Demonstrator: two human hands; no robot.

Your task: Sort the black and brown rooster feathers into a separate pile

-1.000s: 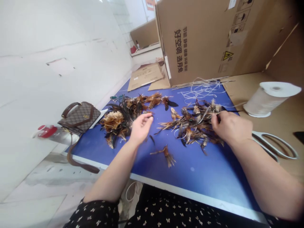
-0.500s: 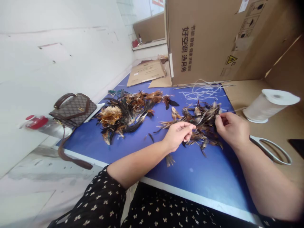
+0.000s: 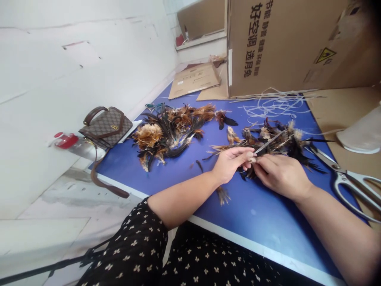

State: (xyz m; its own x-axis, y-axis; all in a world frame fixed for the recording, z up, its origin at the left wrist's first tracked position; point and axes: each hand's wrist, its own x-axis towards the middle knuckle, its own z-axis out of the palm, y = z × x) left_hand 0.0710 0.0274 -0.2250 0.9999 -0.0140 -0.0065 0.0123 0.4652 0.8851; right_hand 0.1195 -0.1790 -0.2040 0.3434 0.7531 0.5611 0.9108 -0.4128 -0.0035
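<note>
Hands just met: left hand [image 3: 228, 166] is pinching a pale tuft [image 3: 253, 159] at the feather pile's [image 3: 287, 147] near side, right hand [image 3: 281, 174] fingers bunched against it (can't tell their grip), so both share one piece now.

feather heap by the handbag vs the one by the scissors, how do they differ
The handbag-side heap has a large pale-golden tuft; the scissors-side heap shows smaller pale tufts among dark feathers. The handbag-side heap lies apart from the left hand and right hand, which partly hide the scissors-side heap. Both mix black and brown feathers on the blue tabletop.
</note>
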